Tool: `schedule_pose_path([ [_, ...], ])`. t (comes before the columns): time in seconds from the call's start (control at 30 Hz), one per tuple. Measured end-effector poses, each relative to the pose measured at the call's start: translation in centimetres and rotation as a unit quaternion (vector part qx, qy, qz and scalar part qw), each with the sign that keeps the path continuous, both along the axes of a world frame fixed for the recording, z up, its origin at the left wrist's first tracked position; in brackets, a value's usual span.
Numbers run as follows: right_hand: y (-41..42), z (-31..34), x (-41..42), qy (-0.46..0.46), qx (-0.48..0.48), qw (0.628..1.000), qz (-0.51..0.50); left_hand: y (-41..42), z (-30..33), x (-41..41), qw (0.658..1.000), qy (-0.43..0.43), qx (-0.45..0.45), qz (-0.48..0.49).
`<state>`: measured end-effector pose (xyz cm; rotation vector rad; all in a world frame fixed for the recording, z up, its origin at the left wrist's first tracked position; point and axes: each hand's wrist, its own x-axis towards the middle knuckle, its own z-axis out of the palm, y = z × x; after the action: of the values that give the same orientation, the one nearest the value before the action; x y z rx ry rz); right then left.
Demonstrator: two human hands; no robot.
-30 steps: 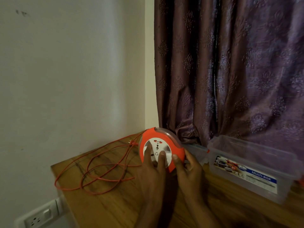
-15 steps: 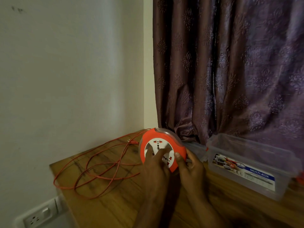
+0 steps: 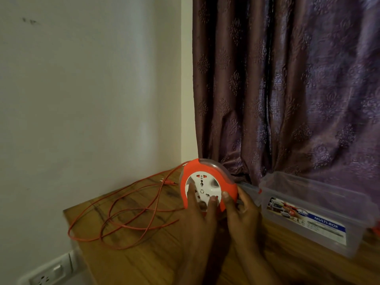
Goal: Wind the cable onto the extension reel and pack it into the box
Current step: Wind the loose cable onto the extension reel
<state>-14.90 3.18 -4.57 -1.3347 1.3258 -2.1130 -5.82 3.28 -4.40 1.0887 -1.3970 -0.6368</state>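
Observation:
An orange extension reel [image 3: 207, 171] with a white socket disc stands on edge on the wooden table [image 3: 148, 260], near the curtain. My left hand [image 3: 198, 217] presses straight fingers on the white disc. My right hand [image 3: 241, 212] grips the reel's lower right rim, thumb on the front. The thin orange cable [image 3: 123, 212] lies in loose loops on the table to the left, its plug [image 3: 169, 182] near the reel. A clear plastic box [image 3: 312, 210] labelled MULTI-BOX stands open to the right.
A purple patterned curtain [image 3: 287, 89] hangs behind the reel and box. A pale wall [image 3: 82, 99] borders the table's left edge, with a wall socket [image 3: 49, 274] low at the left. A clear lid [image 3: 248, 187] lies between reel and box.
My left fingers have shifted around the white disc, turning it. The cable loops on the table have moved slightly. My right hand keeps its hold on the rim.

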Motion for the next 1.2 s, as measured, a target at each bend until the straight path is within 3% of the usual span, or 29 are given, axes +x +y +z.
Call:
schedule_pose_path([
  [0.1, 0.1, 0.0, 0.5, 0.021, -0.002, 1.000, -0.003, -0.5, -0.1, 0.1, 0.996, 0.079, 0.039, -0.026],
  [0.2, 0.2, -0.2, 0.7, 0.031, 0.006, 1.000, 0.000, -0.7, 0.1, 0.2, 0.995, 0.092, 0.046, 0.003],
  [0.33, 0.3, -0.4, 0.7, 0.030, 0.008, 1.000, -0.005, -0.6, 0.2, 0.2, 0.998, 0.019, 0.031, 0.049],
  [0.6, 0.3, -0.7, 0.4, 0.026, 0.033, 0.999, -0.001, -1.1, 0.1, 0.4, 0.990, -0.131, -0.023, 0.049],
  [1.2, 0.4, -0.6, -0.3, 0.023, 0.049, 0.998, -0.010, -0.7, 0.5, 1.2, 0.968, -0.226, -0.094, 0.053],
])
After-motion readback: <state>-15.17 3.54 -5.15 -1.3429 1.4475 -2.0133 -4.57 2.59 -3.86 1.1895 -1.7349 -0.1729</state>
